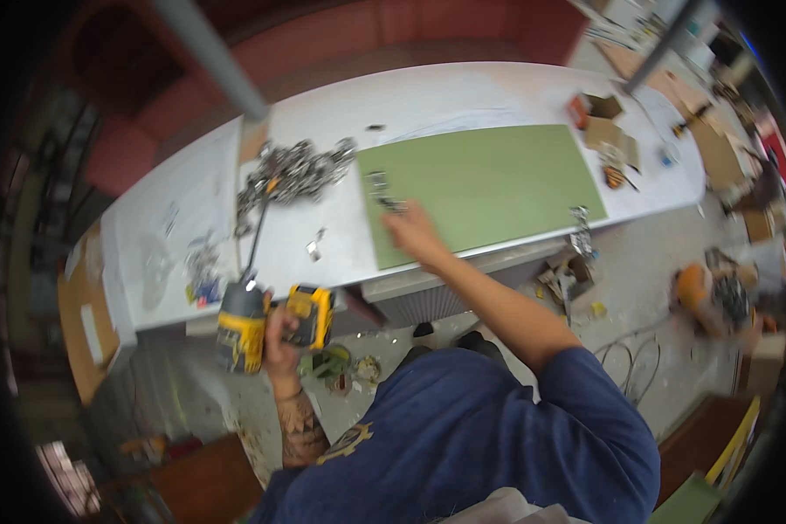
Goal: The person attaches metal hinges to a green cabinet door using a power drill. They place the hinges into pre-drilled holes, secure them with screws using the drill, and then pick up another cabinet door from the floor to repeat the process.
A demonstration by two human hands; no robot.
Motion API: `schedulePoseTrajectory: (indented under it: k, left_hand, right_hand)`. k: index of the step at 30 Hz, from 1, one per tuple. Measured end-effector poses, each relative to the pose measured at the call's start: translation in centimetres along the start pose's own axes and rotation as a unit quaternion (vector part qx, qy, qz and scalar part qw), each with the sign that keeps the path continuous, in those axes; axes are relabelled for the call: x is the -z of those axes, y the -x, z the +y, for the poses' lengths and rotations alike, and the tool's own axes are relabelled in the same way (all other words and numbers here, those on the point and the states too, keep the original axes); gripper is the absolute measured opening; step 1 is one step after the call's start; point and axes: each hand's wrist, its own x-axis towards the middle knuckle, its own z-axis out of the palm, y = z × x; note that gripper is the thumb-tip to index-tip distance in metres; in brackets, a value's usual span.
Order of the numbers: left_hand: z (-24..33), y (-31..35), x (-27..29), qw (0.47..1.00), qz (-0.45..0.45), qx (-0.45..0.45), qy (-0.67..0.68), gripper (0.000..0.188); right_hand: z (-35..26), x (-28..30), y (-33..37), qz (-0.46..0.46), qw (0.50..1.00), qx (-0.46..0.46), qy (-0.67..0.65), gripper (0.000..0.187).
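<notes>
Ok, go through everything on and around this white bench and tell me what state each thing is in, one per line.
Yellow and black cordless drill: gripped in the left hand, long bit pointing up toward the bench.
Right hand: stretched out onto the flat green board, at small dark metal parts.
Green board: lying flat on the white workbench.
Pile of shiny metal hardware: heaped loose.
Small brown cardboard boxes: open.

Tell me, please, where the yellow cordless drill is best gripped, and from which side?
Grip the yellow cordless drill round its handle, between the body and the battery pack, coming from the person's side. The left hand is wrapped there now, and the long bit points away toward the table.
</notes>
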Motion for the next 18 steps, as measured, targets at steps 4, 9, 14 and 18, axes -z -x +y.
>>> schedulePoseTrajectory:
  k: [4, 9, 14, 18]
  left_hand:
    - [-4.2, 3.3, 8.6, 0.994, -0.058, -0.089, 0.005, 0.047]
    - [0.5, 3.1, 2.0, 0.991, 0.058, 0.09, 0.075, 0.042]
    - [0.5, 2.1, 1.8, 0.993, 0.082, 0.077, 0.037, 0.043]
    - [0.8, -0.3, 1.5, 0.995, 0.09, 0.051, 0.012, 0.044]
  right_hand:
    - [2.4, -11.8, -9.7, -0.026, 0.992, 0.055, 0.113, 0.064]
    - [2.0, -12.0, -13.1, 0.1, 0.99, 0.077, 0.055, 0.053]
    - [1.7, -11.8, -12.7, 0.094, 0.99, 0.097, 0.034, 0.053]
    - [0.4, -10.9, -11.4, 0.08, 0.984, 0.16, 0.004, 0.048]
